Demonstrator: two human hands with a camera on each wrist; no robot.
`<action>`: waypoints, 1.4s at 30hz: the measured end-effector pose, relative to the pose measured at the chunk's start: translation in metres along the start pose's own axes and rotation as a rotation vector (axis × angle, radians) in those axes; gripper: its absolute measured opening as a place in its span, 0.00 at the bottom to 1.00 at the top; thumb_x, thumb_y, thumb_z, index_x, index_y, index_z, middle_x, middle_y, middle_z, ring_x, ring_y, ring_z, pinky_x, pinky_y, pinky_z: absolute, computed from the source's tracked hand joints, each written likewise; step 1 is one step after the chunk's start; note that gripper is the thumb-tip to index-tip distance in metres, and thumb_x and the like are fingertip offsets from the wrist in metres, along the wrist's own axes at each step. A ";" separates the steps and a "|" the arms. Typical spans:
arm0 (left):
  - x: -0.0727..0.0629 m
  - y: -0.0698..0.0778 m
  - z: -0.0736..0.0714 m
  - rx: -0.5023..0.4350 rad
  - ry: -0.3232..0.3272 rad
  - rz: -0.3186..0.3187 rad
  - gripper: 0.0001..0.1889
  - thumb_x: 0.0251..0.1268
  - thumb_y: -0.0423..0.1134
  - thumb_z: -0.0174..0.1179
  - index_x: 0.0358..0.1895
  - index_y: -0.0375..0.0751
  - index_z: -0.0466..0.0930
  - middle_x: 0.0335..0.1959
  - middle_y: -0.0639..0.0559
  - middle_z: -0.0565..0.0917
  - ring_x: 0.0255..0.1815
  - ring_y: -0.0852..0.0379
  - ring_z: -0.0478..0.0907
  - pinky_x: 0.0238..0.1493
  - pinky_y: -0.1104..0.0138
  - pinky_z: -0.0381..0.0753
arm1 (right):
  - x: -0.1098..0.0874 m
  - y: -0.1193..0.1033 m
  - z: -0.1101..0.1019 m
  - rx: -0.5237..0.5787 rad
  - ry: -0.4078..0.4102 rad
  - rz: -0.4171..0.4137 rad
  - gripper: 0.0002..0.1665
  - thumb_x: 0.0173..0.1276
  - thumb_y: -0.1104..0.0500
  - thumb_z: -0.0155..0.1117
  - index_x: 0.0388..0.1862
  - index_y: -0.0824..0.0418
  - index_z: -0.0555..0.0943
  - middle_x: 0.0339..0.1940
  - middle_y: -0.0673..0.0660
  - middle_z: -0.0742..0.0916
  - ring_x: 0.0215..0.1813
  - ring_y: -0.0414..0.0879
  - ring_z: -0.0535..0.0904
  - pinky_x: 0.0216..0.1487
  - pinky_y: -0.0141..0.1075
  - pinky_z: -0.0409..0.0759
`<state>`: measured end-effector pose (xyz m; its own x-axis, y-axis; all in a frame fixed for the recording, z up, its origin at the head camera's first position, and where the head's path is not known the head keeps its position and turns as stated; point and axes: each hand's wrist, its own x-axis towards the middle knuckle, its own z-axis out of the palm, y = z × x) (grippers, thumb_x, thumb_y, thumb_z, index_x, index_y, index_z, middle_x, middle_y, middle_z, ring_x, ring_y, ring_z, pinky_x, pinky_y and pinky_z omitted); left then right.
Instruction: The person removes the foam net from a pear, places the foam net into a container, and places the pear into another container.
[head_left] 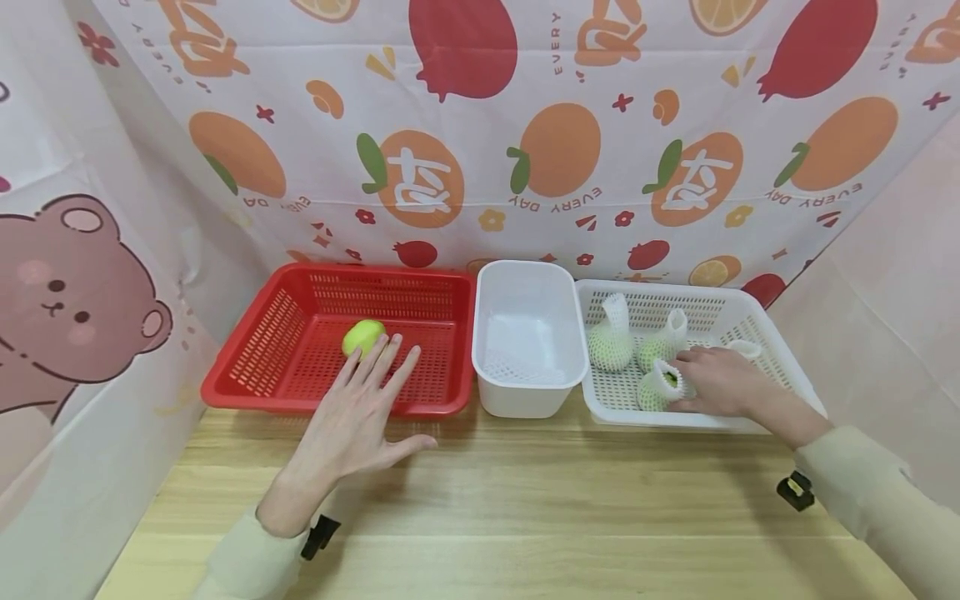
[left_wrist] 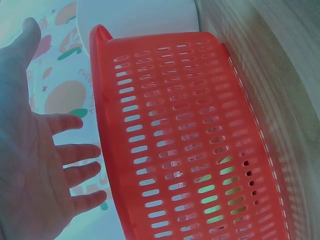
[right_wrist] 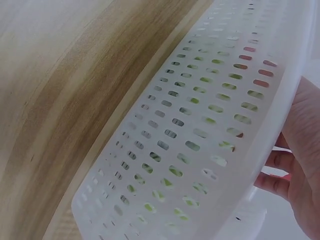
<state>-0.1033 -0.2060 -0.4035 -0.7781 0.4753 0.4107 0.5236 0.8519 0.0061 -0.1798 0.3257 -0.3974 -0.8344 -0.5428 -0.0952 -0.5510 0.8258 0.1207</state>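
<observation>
My left hand is spread with straight fingers over the front rim of the red basket. Its fingertips lie over or beside a bare yellow-green fruit; contact cannot be told. On the right, my right hand reaches into the white basket, close to a green fruit in a foam net. Its fingers are bent, partly hidden by the basket wall in the right wrist view, so a grip cannot be made out. Two other netted fruits, one at the left and one behind, stand near it.
Between the baskets stands a deep white bin with a loose foam net at its bottom. Another white net shows beyond my right hand. A printed cloth hangs behind the containers on the wooden table.
</observation>
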 end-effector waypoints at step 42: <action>0.000 0.000 -0.002 -0.011 -0.022 -0.015 0.58 0.62 0.85 0.45 0.82 0.42 0.63 0.83 0.36 0.64 0.84 0.34 0.61 0.82 0.40 0.62 | 0.023 -0.007 0.010 -0.025 -0.051 -0.010 0.47 0.52 0.34 0.80 0.64 0.60 0.81 0.54 0.65 0.87 0.52 0.61 0.86 0.53 0.60 0.87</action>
<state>-0.1031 -0.2065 -0.4020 -0.7930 0.4675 0.3906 0.5157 0.8565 0.0217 -0.1948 0.3085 -0.4102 -0.8277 -0.5418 -0.1463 -0.5597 0.8160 0.1445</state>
